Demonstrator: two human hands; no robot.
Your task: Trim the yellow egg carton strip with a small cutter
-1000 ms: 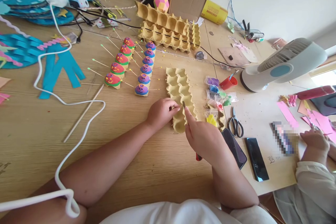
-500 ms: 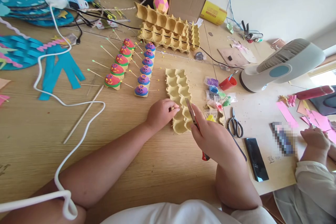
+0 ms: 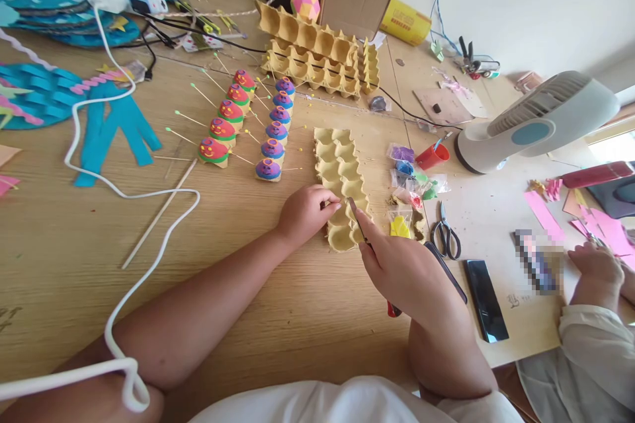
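Right hand (image 3: 404,264) clenched round knife (image 3: 352,207); left hand (image 3: 308,213) pinches rim of egg tray (image 3: 340,182) on bench (image 3: 278,310). Blade near 2 left fingers: slip could cut skin.

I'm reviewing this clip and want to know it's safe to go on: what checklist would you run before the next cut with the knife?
1. Egg carton steadied: ok, the left hand has its fingers at the carton's edge.
2. Knife held: ok, it is in the right hand, blade at the carton.
3. Left fingers well away from the blade: not ok, they look close to its tip.
4. Painted rows out of the way: ok, they stand apart, on the carton's left.
5. Scissors out of the way: ok, they lie on the carton's right.
6. Cut depth: cannot tell, too small to see.
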